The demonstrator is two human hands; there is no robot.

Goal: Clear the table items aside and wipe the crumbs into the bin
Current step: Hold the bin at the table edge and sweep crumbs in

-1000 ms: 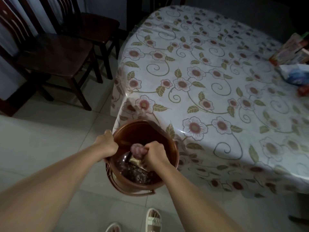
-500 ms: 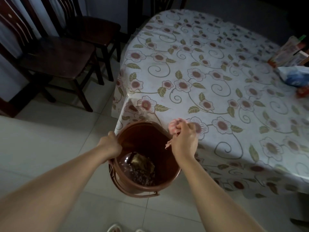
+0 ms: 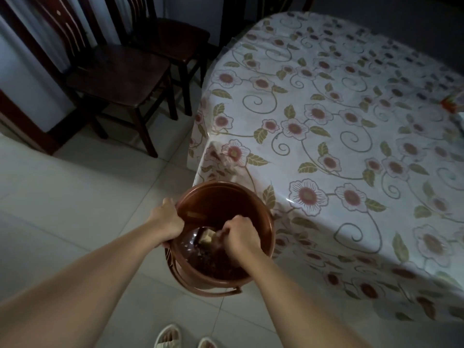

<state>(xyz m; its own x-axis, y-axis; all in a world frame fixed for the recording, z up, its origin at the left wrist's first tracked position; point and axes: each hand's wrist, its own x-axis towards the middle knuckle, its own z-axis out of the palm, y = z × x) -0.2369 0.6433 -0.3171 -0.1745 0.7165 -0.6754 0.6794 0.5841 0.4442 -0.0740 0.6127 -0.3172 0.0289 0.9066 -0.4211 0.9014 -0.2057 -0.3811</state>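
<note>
Head view, dim room. Brown plastic bin [image 3: 261,209] is held off the floor just beside the near corner of the bench [image 3: 351,146], its rim level with the hanging edge of the floral cloth [image 3: 313,116]. Left hand [image 3: 167,219] grasps the bin's rim on the left side, fingers curled over the edge, thumb outside. Right hand [image 3: 239,234] is inside the bin's mouth, grip clenched around a small wad of pinkish cloth [image 3: 221,233]; the wad is blurred and mostly hidden by the fingers, so its shape cannot be told. Bin contents: dark crumbly debris [image 3: 213,257] on the bottom and a pale yellowish scrap [image 3: 207,236] just left of the right fist. A thin bail handle [image 3: 216,291] hangs below the bin's near side. Bench top in view carries only the cloth; at the far right edge a reddish item [image 3: 449,104] is cut off by the frame. Two dark wooden chairs [image 3: 118,71] stand on the tiled floor [image 3: 75,197], well apart from the bin. Pale sandals [image 3: 168,336] show at the bottom edge.
</note>
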